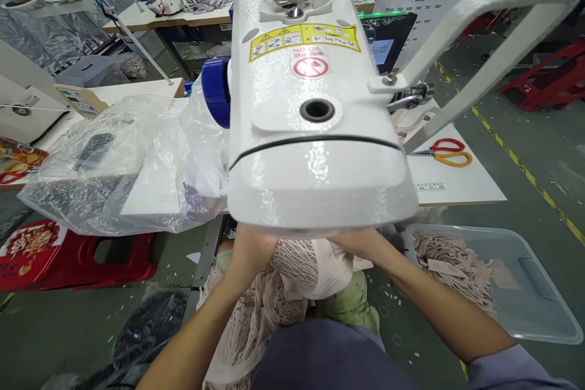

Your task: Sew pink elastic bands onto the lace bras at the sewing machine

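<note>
A white sewing machine (320, 183) fills the centre and hides the fingers of both my hands. Just below its head, a beige lace bra (315, 265) with a smooth moulded cup spans the gap between my hands. My left hand (256, 247) lies against the lace side of it, back of the hand upward. Over by the smooth cup is my right hand (359, 241), of which little more than the wrist shows. Whether the fingers grip the cloth is hidden. More beige lace pieces (242, 329) are heaped on my lap to the left.
Red and yellow-handled scissors (450, 152) lie on the white table (475, 186) at right. A clear plastic bin (539, 292) on the floor holds beige straps (457, 268). Clear plastic sheeting (137, 164) covers the left tabletop. A red stool (114, 262) stands below it.
</note>
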`<state>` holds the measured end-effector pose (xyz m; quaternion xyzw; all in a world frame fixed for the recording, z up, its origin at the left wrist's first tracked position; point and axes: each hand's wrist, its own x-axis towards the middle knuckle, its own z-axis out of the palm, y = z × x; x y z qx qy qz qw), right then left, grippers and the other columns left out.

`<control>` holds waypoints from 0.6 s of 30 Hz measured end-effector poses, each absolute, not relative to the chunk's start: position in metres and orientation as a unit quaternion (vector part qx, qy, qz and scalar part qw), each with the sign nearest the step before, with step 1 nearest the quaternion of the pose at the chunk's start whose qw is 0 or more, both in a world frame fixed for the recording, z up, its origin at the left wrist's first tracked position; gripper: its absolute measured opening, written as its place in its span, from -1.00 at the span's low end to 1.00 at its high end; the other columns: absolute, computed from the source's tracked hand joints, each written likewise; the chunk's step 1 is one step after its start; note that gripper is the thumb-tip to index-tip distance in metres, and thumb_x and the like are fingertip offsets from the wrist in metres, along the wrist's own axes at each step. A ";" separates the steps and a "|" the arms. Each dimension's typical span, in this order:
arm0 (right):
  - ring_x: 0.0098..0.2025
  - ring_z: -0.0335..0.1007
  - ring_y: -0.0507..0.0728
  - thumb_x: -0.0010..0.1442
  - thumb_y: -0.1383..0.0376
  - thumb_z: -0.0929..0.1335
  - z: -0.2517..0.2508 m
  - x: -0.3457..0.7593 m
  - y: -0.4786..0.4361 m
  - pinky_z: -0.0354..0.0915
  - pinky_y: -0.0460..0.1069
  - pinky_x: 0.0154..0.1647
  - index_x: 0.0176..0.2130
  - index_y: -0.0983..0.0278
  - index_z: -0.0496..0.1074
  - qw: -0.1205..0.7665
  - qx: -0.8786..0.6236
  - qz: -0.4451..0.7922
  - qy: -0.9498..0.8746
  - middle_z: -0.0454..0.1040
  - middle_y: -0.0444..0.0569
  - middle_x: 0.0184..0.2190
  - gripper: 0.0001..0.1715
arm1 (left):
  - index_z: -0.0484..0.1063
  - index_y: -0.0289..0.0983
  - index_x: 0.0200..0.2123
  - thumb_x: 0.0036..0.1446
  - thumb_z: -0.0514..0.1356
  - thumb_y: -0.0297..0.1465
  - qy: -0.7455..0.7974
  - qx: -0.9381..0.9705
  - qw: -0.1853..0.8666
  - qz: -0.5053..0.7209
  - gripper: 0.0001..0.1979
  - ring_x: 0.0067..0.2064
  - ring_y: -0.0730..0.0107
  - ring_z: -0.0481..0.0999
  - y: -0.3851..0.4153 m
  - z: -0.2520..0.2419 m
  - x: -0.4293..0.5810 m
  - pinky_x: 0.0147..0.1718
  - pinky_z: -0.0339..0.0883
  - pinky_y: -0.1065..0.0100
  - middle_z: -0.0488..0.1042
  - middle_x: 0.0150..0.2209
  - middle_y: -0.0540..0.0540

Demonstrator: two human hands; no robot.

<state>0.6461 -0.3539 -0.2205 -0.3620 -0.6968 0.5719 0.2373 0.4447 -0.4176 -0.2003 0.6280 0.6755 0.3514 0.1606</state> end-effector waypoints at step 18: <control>-0.54 0.06 0.02 0.15 -0.19 0.32 -0.253 0.663 -0.369 0.02 -0.06 -0.53 -0.56 0.22 0.17 0.230 -0.396 0.617 -0.640 0.15 -0.18 -0.61 -0.38 | 0.15 -0.25 0.22 0.27 0.10 -0.08 0.686 0.521 0.242 0.447 -0.43 0.19 0.03 0.37 -0.507 -0.307 0.456 0.10 0.34 0.03 0.31 0.17 -0.34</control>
